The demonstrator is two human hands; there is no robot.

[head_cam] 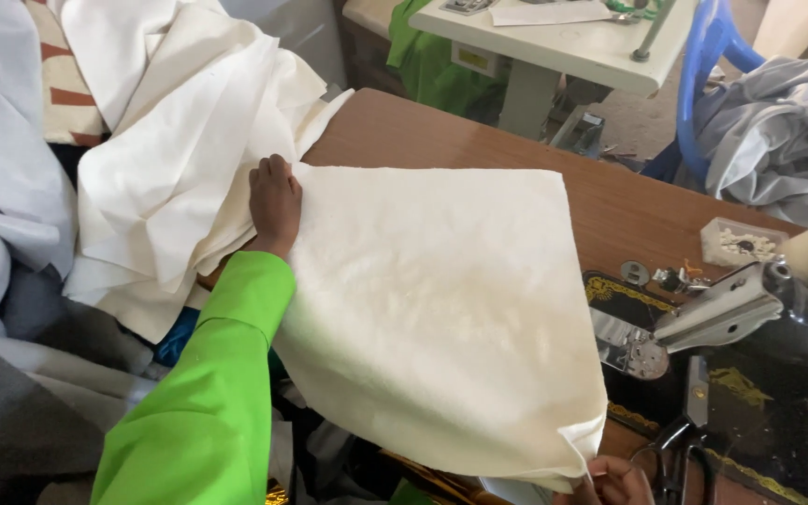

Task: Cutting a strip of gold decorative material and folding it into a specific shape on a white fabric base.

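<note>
Cream padded fabric panel (441, 309), spread on brown worktop (610, 206): my left hand (275, 204) presses its far corner flat, right-hand fingers (614, 479) pinch its near corner taut.

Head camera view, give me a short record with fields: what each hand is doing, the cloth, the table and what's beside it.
left hand: left hand flat on the far left corner of the cream cloth
right hand: right hand pinches the near right corner
cloth: spread over the wooden table
right of cloth: black sewing machine, scissors
left of cloth: white fabric pile
</note>
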